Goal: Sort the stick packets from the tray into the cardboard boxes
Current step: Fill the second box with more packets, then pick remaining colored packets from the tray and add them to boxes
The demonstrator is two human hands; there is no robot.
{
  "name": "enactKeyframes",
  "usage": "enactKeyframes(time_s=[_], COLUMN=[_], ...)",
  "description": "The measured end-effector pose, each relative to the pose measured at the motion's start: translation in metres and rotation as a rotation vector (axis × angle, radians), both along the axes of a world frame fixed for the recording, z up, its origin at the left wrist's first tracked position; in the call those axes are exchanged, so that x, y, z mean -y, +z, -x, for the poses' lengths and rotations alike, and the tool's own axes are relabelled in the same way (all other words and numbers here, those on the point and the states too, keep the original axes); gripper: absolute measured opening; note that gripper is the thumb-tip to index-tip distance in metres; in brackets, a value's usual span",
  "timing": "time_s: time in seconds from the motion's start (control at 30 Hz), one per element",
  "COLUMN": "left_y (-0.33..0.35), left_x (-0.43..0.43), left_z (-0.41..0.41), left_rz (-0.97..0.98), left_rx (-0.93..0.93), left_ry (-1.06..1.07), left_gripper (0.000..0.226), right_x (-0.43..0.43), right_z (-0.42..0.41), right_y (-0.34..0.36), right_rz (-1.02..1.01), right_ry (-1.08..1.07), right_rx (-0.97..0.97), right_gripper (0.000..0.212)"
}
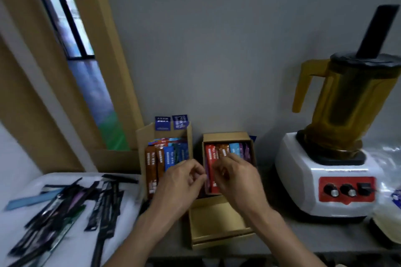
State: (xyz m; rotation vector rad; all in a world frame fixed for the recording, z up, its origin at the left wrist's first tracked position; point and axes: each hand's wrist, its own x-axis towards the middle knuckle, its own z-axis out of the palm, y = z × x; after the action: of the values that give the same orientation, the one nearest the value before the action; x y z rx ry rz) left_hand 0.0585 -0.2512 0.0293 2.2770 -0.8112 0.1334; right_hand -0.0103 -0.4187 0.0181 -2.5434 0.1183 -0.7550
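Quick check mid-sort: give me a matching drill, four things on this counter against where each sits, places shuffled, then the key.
Things:
1. white tray
2. blender
3. left cardboard box
4. right hand

Places:
A. far right of the counter
B. over the right cardboard box
C. far left, holding dark stick packets
D. beside the tray, against the wall

Pairs: 1-C, 2-A, 3-D, 4-B

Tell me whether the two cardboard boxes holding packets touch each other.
Apart. The head view shows a dark strip of counter between the taller left cardboard box and the shorter right cardboard box, running from their far edges down to the hands.
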Motion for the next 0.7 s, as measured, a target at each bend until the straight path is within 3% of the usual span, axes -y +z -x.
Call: enactKeyframes(time_s=[0.1, 0.3, 0.47, 0.6, 0.7], left_y=[0.001, -0.008, -0.018, -0.038, -0.049], left_x=[-0.076, -0.244, -0.348, -0.398, -0.404], left_z=[-0.009, -0.042, -0.077, -0.126, -0.15], left_rz=[0.074, -0.035, -0.113, -0.363, -0.497], left_rx=[-0.002, -0.022, 0.04, -0.006, -0.072], left_ry=[0.053, 0.257, 0.448, 0.472, 0.396], left_gripper=[0.01, 0.013, 0.003, 0.037, 0.049], right_x=[-0.059, -0.194, -0.266, -0.302, -0.32], right_z=[-0.006, -0.053, -0.099, -0.131, -0.142], right_y=[0.01, 0.002, -0.017, -0.029, -0.041], right_rz=[-0.073, -0.12, -0.083, 0.109, 0.229], right_ry=[0.05, 0.177, 0.253, 0.372, 0.493], right_rx=[0.07, 0.098, -0.123, -0.397, -0.483], right_gripper=[0.014, 0.01, 0.018, 0.028, 0.035])
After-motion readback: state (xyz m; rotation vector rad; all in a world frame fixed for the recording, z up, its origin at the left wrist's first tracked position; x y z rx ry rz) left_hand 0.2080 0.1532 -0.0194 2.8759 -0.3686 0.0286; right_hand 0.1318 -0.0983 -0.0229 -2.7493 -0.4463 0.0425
